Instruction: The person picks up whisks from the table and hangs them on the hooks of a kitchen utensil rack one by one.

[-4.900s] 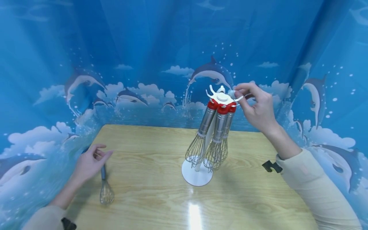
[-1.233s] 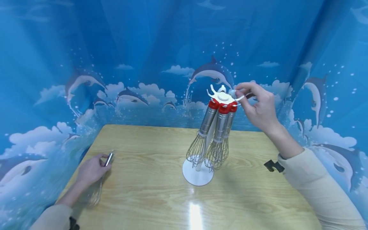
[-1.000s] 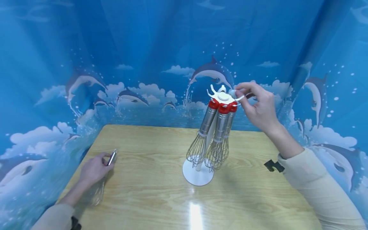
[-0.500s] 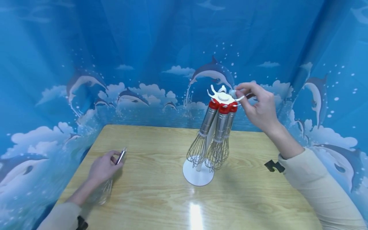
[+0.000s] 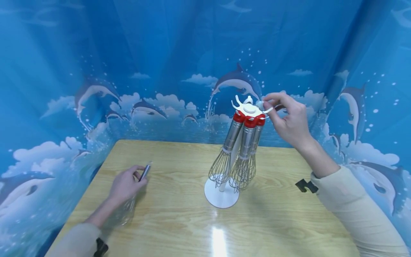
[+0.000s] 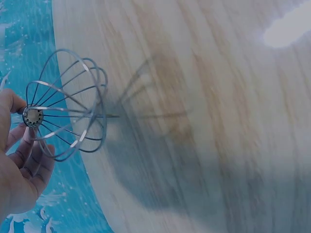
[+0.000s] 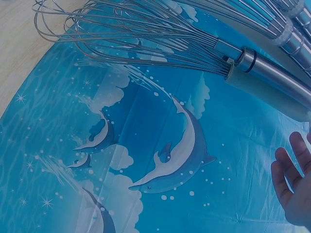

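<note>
In the head view my left hand (image 5: 124,185) grips a metal whisk (image 5: 145,172) by its handle, wires pointing toward me. The left wrist view shows its wire loops spreading from the handle end (image 6: 33,117), apart from the tabletop, with a shadow below. A white stand (image 5: 249,110) with curved hooks carries several whisks; some have red-topped steel handles (image 5: 246,138). At its top right my right hand (image 5: 290,121) pinches a pale-blue rounded handle end (image 5: 259,104). In the right wrist view the curled outer fingers (image 7: 289,177) show, and the pinch is out of frame.
The stand's round white base (image 5: 213,196) sits right of centre on the wood-grain table (image 5: 173,221). Behind and around hangs a blue dolphin-print curtain (image 5: 144,71). A pale handle (image 7: 262,90) hangs beside a steel-handled whisk (image 7: 277,73) in the right wrist view.
My left hand has taken hold of the whisk that lay at the table's left and moved rightward with it. My right hand keeps its place at the stand's top.
</note>
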`<state>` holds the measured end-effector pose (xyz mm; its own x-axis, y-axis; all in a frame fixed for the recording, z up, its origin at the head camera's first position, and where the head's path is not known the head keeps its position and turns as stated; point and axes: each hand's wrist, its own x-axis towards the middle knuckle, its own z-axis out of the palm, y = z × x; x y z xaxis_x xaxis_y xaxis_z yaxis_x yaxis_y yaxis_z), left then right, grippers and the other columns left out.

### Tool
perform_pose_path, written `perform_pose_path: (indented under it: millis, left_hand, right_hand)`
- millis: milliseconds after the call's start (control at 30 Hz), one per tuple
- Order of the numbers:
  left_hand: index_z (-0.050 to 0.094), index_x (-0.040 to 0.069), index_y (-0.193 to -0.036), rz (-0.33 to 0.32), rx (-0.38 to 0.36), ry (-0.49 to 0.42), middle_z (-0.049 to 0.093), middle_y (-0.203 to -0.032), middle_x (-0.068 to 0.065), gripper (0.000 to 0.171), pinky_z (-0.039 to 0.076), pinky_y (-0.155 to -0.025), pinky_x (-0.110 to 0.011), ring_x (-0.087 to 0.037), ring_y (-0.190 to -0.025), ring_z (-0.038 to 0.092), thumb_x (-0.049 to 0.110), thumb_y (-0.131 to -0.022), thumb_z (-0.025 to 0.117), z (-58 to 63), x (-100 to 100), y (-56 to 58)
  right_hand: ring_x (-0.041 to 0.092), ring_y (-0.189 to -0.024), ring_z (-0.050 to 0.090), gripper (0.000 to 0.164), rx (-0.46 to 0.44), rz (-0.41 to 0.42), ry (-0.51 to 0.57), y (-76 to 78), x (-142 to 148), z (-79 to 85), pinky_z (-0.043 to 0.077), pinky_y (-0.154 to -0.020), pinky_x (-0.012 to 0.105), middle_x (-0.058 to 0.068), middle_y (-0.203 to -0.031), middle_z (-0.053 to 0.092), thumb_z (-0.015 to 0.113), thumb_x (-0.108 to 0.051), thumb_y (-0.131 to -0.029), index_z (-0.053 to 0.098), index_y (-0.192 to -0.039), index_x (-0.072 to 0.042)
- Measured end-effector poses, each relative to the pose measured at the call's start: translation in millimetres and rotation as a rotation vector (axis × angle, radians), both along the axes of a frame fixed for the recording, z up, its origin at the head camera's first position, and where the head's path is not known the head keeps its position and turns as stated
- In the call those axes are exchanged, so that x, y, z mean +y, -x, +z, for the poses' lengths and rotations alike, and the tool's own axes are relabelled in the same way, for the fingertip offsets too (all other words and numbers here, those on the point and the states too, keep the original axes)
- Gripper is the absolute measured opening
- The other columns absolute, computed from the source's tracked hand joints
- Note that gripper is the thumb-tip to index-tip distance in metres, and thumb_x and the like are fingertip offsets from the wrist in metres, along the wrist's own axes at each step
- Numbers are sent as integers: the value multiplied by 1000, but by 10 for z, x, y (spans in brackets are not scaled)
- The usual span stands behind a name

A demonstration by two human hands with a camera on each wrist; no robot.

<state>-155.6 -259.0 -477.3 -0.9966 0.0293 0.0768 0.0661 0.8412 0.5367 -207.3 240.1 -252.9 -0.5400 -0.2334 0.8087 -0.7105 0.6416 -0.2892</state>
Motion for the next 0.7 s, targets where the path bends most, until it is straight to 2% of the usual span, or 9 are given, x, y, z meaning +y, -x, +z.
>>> perform_pose_path:
  millis: [300,700]
  left_hand:
    - [67,11,-135,-16,6,-58,73,-93,-4,45,42,-50,-28,-12,-62,56,27,-93,73,62,229,41]
    - [69,12,-132,-81,66,-109,73,-90,-2,42,44,-58,-25,-11,-69,58,24,-92,75,275,579,74]
  right_hand:
    - [-10,-88,55,17,-1,1,5,-3,4,-1,49,-83,11,17,-98,75,67,-1,-99,70,-115,2]
    - [5,-87,62,18,0,-4,-21,-8,17,16,48,-84,10,18,-101,75,68,-1,-99,69,-116,2]
